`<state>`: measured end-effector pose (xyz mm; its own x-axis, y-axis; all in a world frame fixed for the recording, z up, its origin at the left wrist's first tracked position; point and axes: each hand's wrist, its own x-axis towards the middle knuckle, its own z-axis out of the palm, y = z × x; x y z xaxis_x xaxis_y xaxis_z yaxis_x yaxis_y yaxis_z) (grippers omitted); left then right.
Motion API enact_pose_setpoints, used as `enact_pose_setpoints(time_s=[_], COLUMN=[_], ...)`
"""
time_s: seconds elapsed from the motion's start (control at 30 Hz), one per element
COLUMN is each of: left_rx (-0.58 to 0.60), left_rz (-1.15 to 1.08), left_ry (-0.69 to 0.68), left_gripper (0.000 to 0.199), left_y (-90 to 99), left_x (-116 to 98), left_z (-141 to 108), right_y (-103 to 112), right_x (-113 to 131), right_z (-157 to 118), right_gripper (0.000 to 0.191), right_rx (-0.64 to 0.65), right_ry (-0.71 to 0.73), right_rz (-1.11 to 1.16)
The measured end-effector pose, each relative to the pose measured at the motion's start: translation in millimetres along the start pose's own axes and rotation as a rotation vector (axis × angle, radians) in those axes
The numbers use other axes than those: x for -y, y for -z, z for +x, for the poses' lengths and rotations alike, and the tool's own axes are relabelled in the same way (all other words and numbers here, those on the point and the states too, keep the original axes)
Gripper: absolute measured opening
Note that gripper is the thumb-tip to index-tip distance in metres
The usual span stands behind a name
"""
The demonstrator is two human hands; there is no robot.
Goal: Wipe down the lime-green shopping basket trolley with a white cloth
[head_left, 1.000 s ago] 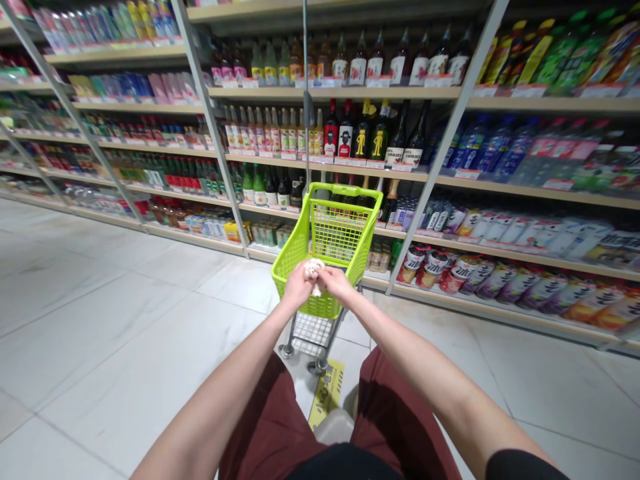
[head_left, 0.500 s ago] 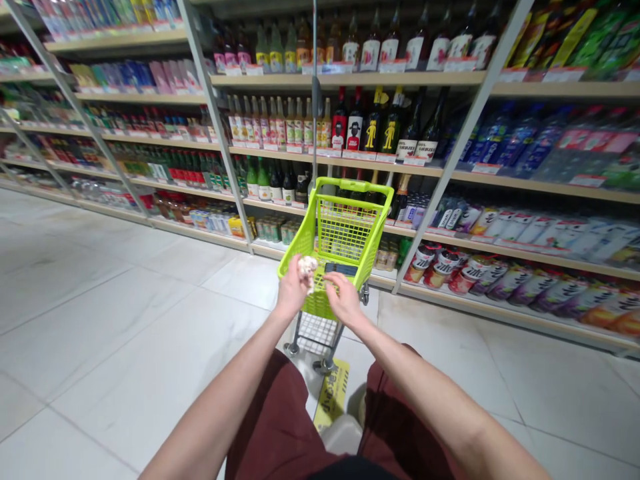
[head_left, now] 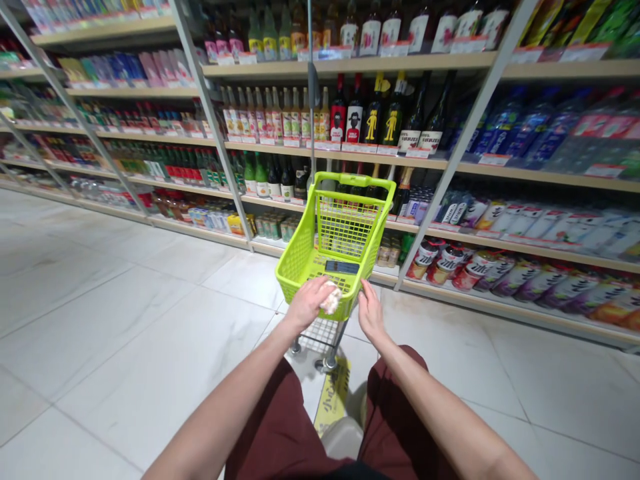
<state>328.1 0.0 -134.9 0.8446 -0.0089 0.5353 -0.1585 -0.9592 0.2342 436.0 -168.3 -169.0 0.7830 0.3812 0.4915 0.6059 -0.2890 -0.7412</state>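
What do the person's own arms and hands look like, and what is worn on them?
Both the left arm and the right arm are bare, with no sleeves in view. The left hand and right hand wear no gloves, and no watch or ring shows. Dark red shorts are visible below them.

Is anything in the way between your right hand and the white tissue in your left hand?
Nothing visible: just a small gap separates the right hand from the white tissue, above the green basket.
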Motion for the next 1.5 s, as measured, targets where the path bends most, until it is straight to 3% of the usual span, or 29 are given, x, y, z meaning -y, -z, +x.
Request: enact_pose_setpoints(time_s=[0.1, 0.17, 0.4, 0.47, 0.53, 0.67, 0.77, 0.87, 0.97, 1.07, 1.17, 1.33, 1.4, 1.5], left_rx=[-0.132, -0.181, -0.045, -0.003, 0.022, -0.052, -0.003, 0.025, -0.097, -0.237, -0.243, -0.16, -0.17, -0.197], left_rz=[0.085, 0.096, -0.033, -0.032, -0.012, 0.062, 0.036, -0.099, -0.278, -0.439, -0.595, -0.811, -0.798, -0.683], left_ry=[0.23, 0.307, 0.07, 0.054, 0.086, 0.292, 0.242, 0.14, 0.291, 0.53, 0.592, 0.505, 0.509, 0.622], left_gripper=[0.045, 0.049, 0.058, 0.058, 0.054, 0.048, 0.048, 0.049, 0.048, 0.042, 0.038, 0.051, 0.052, 0.04], left_y=[11.7, 9.5, -16.8, -13.7, -6.8, 2.2, -5.0, -15.8, -14.9, 0.0, 17.5, 25.9, 25.8, 34.6], left_x=[31.7, 30.9, -43.6, -40.7, -23.8, 5.8, -4.7, -27.6, -38.3, -36.4, -36.3, -51.1, -52.2, -37.5], left_z=[-12.4, -12.4, 15.9, 13.0, 5.7, -3.2, 3.7, 16.4, 27.0, 34.2, 37.7, 36.1, 34.8, 33.0], right_y=[2.0, -1.6, -13.4, -8.9, -3.3, 4.4, 9.4, 18.0, 25.9, 27.2, 23.3, 15.5, 12.2, 10.3], right_x=[4.9, 9.5, 15.1, 11.7, 7.2, 3.1, 11.9, 29.2, 45.9, 57.5, 65.9, 76.9, 79.1, 77.2], right_z=[14.1, 21.3, 27.4, 29.5, 32.6, 36.9, 34.5, 30.6, 30.5, 34.1, 38.5, 41.6, 39.9, 37.4], right_gripper=[0.047, 0.051, 0.055, 0.055, 0.056, 0.056, 0.055, 0.056, 0.053, 0.054, 0.045, 0.011, 0.007, 0.015], right_rx=[0.012, 0.037, 0.034, 0.048, 0.062, 0.063, 0.036, 0.06, 0.221, 0.325, 0.302, 0.073, 0.109, 0.234], right_ry=[-0.031, -0.056, -0.079, -0.082, -0.091, -0.093, -0.051, 0.121, 0.253, 0.272, 0.208, -0.113, -0.206, -0.204], right_rz=[-0.004, -0.002, 0.008, -0.006, -0.029, -0.053, -0.13, -0.261, -0.263, -0.068, 0.142, 0.133, 0.216, 0.397])
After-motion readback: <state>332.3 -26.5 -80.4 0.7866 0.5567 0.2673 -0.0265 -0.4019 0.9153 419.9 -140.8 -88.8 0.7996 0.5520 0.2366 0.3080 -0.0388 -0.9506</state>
